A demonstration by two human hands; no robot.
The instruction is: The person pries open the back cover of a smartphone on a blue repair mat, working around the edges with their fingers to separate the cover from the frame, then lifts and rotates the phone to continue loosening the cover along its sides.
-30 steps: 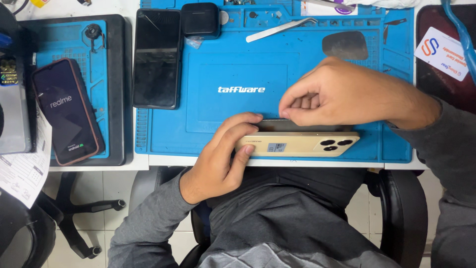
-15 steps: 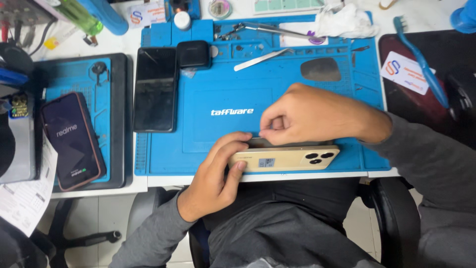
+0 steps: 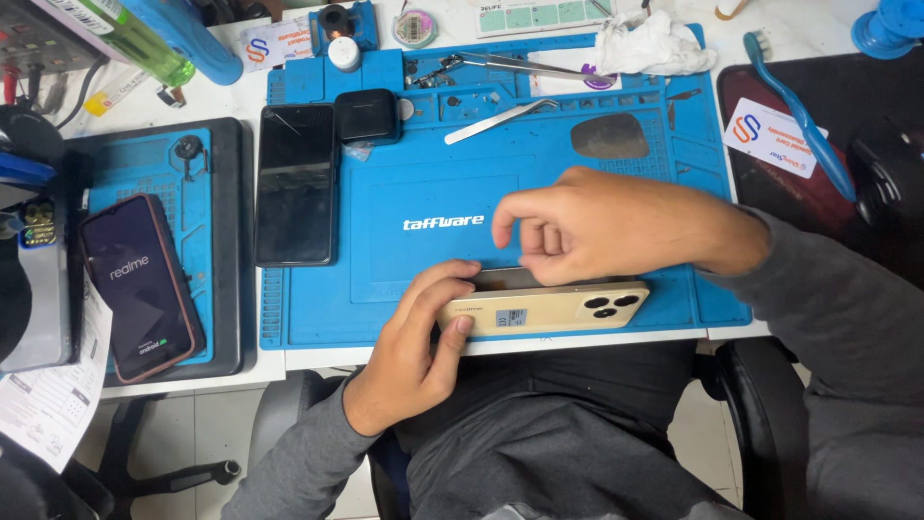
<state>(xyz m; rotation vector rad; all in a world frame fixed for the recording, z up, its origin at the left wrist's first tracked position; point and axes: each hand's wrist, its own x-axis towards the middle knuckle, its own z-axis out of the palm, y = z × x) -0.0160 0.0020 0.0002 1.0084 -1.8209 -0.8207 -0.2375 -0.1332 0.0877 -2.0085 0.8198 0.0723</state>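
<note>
Both hands (image 3: 409, 351) on gold phone (image 3: 544, 308)

The right hand (image 3: 597, 226) covers the top edge of the gold phone (image 3: 544, 308), so what its curled fingers pinch cannot be seen. The left hand (image 3: 419, 351) hides the phone's left end — its palm side is out of sight. The blue bottle (image 3: 192, 34), green bottle (image 3: 125, 34) and paper sheet (image 3: 43, 404) are cut off by the picture's edges.
</note>
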